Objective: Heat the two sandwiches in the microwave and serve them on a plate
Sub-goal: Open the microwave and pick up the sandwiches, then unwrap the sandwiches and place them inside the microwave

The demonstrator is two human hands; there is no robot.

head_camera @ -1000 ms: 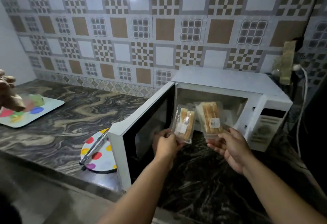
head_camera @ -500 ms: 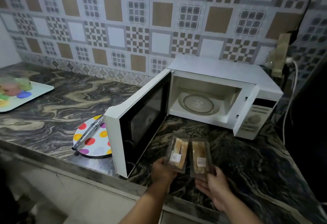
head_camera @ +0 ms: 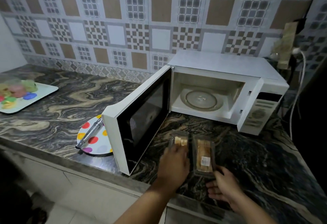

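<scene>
A white microwave (head_camera: 221, 64) is sitting right of centre on the marbled worktop (head_camera: 53, 117), its door (head_camera: 139, 117) swinging wide toward the lower left and its glass turntable (head_camera: 200, 99) lying bare inside. In the lower middle of the frame, in front of the open cavity, two packed sandwiches are lying side by side on the worktop, close but apart. The left hand (head_camera: 174, 165) is resting palm-down over the near end of the left sandwich (head_camera: 180, 141), covering most of it, with the fingers blurred; whether it is gripping the pack cannot be told. The right hand (head_camera: 224, 186) is lying at the near end of the right sandwich (head_camera: 203, 156), palm turned up and fingers loosely spread, its fingertips touching the pack's edge without closing on it. Left of the door, a dotted plate (head_camera: 93, 140) is carrying metal tongs (head_camera: 89, 133), partly hidden behind the door's edge. At the far left edge, a pale tray (head_camera: 40, 92) is holding blurred coloured items.
</scene>
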